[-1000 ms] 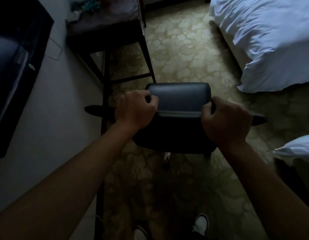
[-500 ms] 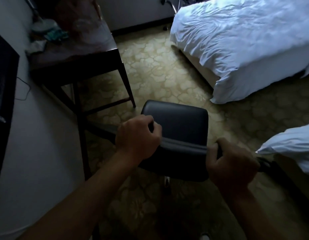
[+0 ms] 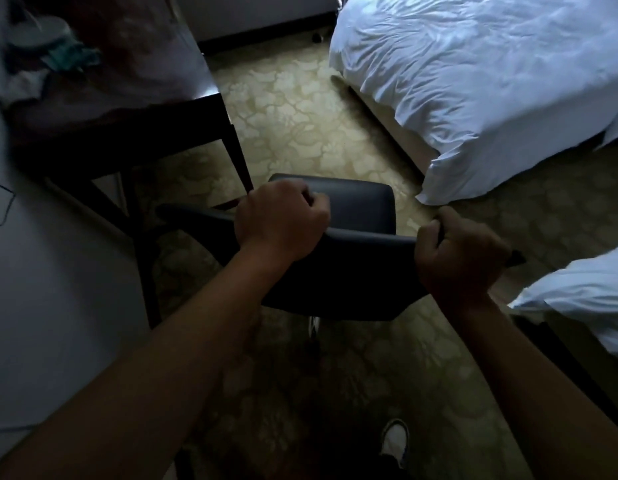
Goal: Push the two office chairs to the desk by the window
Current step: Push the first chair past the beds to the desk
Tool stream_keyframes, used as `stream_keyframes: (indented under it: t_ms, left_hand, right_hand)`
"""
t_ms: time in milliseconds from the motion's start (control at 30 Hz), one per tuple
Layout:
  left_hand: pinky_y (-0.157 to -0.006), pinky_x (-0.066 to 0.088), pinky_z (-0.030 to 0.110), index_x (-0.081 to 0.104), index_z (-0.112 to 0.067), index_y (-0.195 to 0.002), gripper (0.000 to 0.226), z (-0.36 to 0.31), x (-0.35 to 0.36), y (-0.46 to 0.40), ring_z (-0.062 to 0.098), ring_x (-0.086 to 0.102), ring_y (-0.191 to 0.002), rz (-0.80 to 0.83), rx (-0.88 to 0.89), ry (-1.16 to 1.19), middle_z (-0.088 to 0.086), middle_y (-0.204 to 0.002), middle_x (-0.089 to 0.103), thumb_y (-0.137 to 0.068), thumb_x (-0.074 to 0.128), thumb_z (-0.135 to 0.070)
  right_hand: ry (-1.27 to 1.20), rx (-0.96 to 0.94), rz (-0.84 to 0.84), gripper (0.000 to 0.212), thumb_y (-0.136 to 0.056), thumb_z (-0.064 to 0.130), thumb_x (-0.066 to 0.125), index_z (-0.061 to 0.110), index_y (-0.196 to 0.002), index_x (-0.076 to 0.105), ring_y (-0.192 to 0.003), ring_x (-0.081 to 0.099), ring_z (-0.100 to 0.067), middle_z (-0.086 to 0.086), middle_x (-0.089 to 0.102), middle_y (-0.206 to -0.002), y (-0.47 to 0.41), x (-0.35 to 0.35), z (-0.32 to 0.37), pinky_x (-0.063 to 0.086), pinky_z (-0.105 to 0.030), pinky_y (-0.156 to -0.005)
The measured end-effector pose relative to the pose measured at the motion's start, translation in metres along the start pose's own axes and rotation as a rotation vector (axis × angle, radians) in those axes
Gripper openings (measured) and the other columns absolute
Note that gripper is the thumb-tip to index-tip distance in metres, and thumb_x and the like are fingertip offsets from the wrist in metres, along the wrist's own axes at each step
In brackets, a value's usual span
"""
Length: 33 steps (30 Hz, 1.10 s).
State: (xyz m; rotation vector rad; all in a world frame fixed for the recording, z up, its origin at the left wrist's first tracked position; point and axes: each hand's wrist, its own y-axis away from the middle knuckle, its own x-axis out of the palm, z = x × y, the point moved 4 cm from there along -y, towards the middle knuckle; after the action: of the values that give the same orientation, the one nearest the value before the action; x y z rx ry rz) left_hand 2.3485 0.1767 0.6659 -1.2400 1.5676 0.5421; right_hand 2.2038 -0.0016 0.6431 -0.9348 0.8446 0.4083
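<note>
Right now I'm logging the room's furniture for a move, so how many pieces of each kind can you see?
Office chairs: 1, the dark office chair, gripped by the left hand and right hand.
Desks: 1, the dark wooden desk.
Beds: 2, the far bed and the near bed's corner.
Total: 4

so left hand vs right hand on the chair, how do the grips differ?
The left hand sits higher and farther forward on the chair backrest's top edge; the right hand sits lower and nearer, at the backrest's right end. The left hand catches more light; the right is shadowed. Both are closed on the backrest.
</note>
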Motion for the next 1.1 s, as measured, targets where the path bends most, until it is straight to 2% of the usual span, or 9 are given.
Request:
stream_keyframes:
  t_ms: [100,200,400,500,567,667,900,1000,1100]
  left_hand:
    - [-0.058,0.031,0.029,0.068,-0.019,-0.069,0.036,0.008,0.014,-0.043,0.036,0.063,-0.069,-0.019,-0.031,-0.036,0.008,-0.072,0.069,-0.074,0.046,-0.047]
    - [-0.058,0.033,0.029,0.067,-0.021,-0.068,0.033,0.021,0.019,-0.085,0.037,0.064,-0.072,-0.032,-0.114,-0.047,0.009,-0.073,0.069,-0.073,0.046,-0.047]
    - [-0.058,0.034,0.03,0.054,-0.024,-0.057,0.029,0.019,0.039,-0.187,0.036,0.064,-0.073,-0.014,-0.179,-0.058,0.009,-0.07,0.068,-0.071,0.044,-0.047]
    - [-0.056,0.033,0.03,0.056,-0.018,-0.06,0.034,0.015,0.057,-0.227,0.036,0.063,-0.069,-0.047,-0.168,-0.092,0.009,-0.069,0.067,-0.075,0.044,-0.046]
    - [-0.056,0.032,0.03,0.065,-0.015,-0.068,0.04,0.002,0.073,-0.254,0.033,0.063,-0.067,-0.051,-0.149,-0.104,0.007,-0.071,0.068,-0.08,0.042,-0.046]
    - [-0.057,0.03,0.03,0.066,-0.013,-0.073,0.041,-0.028,0.095,-0.293,0.03,0.061,-0.067,-0.024,-0.117,-0.087,0.007,-0.074,0.067,-0.084,0.039,-0.042]
    - [-0.06,0.034,0.033,0.066,-0.015,-0.089,0.046,-0.108,0.146,-0.353,0.024,0.055,-0.074,0.111,-0.034,-0.014,0.008,-0.089,0.063,-0.092,0.032,-0.046]
    - [-0.062,0.033,0.033,0.067,-0.015,-0.093,0.047,-0.128,0.163,-0.39,0.024,0.056,-0.076,0.126,-0.087,-0.01,0.008,-0.093,0.064,-0.093,0.031,-0.045]
    - [-0.06,0.031,0.032,0.068,-0.016,-0.09,0.049,-0.139,0.178,-0.419,0.019,0.047,-0.068,0.093,-0.12,-0.055,0.004,-0.088,0.064,-0.092,0.029,-0.046]
  right_hand:
    - [-0.022,-0.023,-0.018,0.03,-0.086,0.024,0.043,0.008,-0.065,0.058,-0.047,0.049,-0.032,-0.013,0.054,-0.053,-0.035,0.034,0.006,0.032,-0.031,-0.05]
    - [-0.03,-0.058,-0.013,0.025,-0.083,0.022,0.049,0.013,-0.06,0.05,-0.045,0.044,-0.027,-0.009,0.05,-0.05,-0.072,0.064,0.016,0.023,-0.027,-0.053]
    - [-0.084,-0.088,0.019,0.027,-0.085,0.021,0.048,0.012,-0.059,0.049,-0.043,0.045,-0.028,-0.01,0.049,-0.049,-0.165,0.125,0.02,0.022,-0.028,-0.054]
    - [-0.103,-0.133,0.016,0.03,-0.088,0.025,0.043,0.013,-0.061,0.049,-0.045,0.045,-0.028,-0.009,0.047,-0.05,-0.211,0.162,0.006,0.026,-0.029,-0.052]
    - [-0.128,-0.138,0.064,0.033,-0.089,0.028,0.039,0.012,-0.064,0.052,-0.049,0.048,-0.031,-0.013,0.05,-0.053,-0.247,0.185,-0.006,0.034,-0.035,-0.05]
    - [-0.064,-0.084,0.083,0.029,-0.085,0.025,0.042,0.008,-0.065,0.055,-0.054,0.053,-0.037,-0.022,0.055,-0.059,-0.304,0.207,-0.028,0.035,-0.038,-0.052]
    - [-0.105,-0.168,0.301,0.024,-0.078,0.026,0.038,0.013,-0.071,0.057,-0.071,0.061,-0.038,-0.019,0.064,-0.07,-0.426,0.248,-0.069,0.04,-0.041,-0.063]
    - [-0.14,-0.185,0.395,0.016,-0.077,0.028,0.037,0.022,-0.071,0.05,-0.076,0.061,-0.037,-0.018,0.065,-0.075,-0.476,0.274,-0.081,0.034,-0.037,-0.063]
    - [-0.173,-0.216,0.393,0.02,-0.077,0.03,0.038,0.018,-0.072,0.053,-0.077,0.061,-0.036,-0.016,0.065,-0.075,-0.516,0.301,-0.091,0.039,-0.04,-0.064]
